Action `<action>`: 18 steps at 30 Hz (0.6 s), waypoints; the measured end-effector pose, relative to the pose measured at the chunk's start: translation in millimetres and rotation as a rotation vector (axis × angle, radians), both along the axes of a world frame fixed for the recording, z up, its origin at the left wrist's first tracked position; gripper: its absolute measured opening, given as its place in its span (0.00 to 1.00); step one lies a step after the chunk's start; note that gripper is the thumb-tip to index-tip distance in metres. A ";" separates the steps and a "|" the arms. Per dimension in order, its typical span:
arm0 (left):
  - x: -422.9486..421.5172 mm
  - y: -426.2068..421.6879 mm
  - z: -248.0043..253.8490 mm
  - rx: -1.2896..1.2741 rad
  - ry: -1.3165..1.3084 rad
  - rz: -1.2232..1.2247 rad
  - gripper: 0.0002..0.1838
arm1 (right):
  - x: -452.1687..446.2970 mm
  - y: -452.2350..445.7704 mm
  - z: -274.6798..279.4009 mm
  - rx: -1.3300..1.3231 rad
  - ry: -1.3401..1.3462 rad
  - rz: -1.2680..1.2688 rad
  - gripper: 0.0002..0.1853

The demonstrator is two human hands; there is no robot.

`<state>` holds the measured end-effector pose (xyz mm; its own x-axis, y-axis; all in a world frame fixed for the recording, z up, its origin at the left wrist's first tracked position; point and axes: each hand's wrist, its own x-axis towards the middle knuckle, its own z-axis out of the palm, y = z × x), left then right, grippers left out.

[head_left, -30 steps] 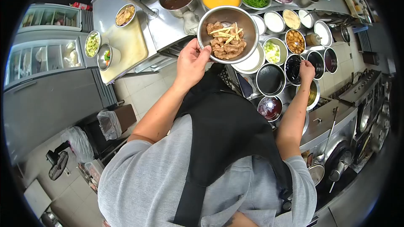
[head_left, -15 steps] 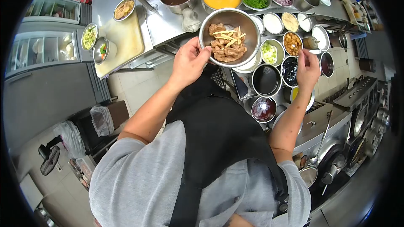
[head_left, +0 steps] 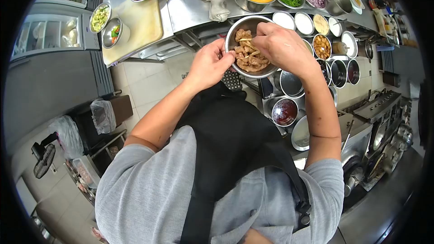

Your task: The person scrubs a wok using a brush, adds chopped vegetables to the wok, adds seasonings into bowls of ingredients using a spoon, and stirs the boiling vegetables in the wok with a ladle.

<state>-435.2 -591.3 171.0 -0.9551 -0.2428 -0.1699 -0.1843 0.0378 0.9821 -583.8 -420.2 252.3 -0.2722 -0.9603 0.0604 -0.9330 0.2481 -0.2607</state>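
Left hand (head_left: 209,64) clasping, right hand (head_left: 287,49) palm-down, perhaps pinching

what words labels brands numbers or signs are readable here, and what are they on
None can be read.
Small mixed-coloured items by the right end of the steel counter: any print is too small and blurred.
Grey metal stove panel with round knobs: any markings are too small.
Round steel bowl in the left hand: no lettering visible.
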 end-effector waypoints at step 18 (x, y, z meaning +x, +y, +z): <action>62.0 -184.7 -26.6 0.077 0.147 0.187 0.06 | 31.3 -123.8 -23.5 -0.639 -1.093 -0.512 0.06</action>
